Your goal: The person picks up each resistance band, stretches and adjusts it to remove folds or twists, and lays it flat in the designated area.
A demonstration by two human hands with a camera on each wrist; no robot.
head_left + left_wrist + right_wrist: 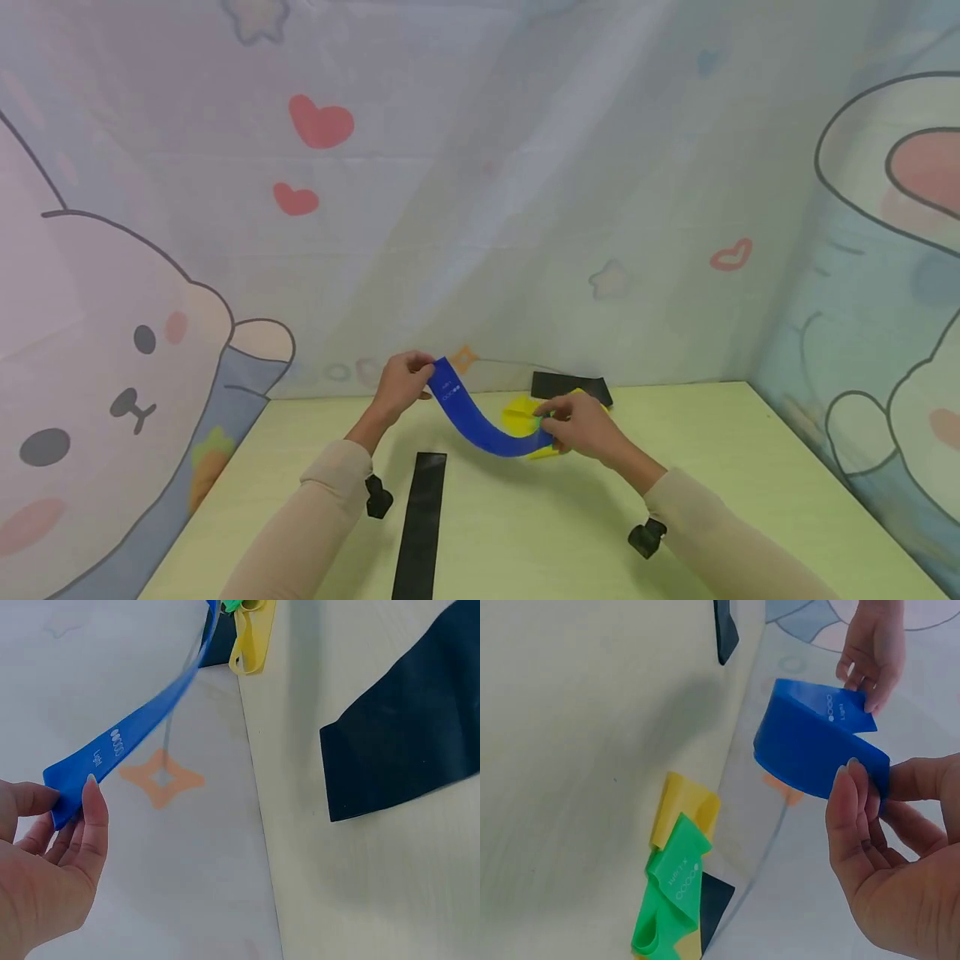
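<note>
A blue resistance band (483, 433) printed "Light" hangs in a sagging curve between both hands, above the table. My left hand (402, 383) pinches its printed end between thumb and fingers, held higher than the other end. The right hand (583, 427) pinches the opposite end, as the right wrist view also shows. Beyond and below the right hand lie a green band (671, 889) printed "X-Light" and a yellow band (676, 810), loosely folded together. In the head view the right hand partly hides them.
A long black band (422, 525) lies flat on the pale table (675, 517), left of centre. Another black band (558, 386) lies at the table's back edge, beside the yellow one. A printed cloth backdrop (480, 208) rises behind the table and along its sides.
</note>
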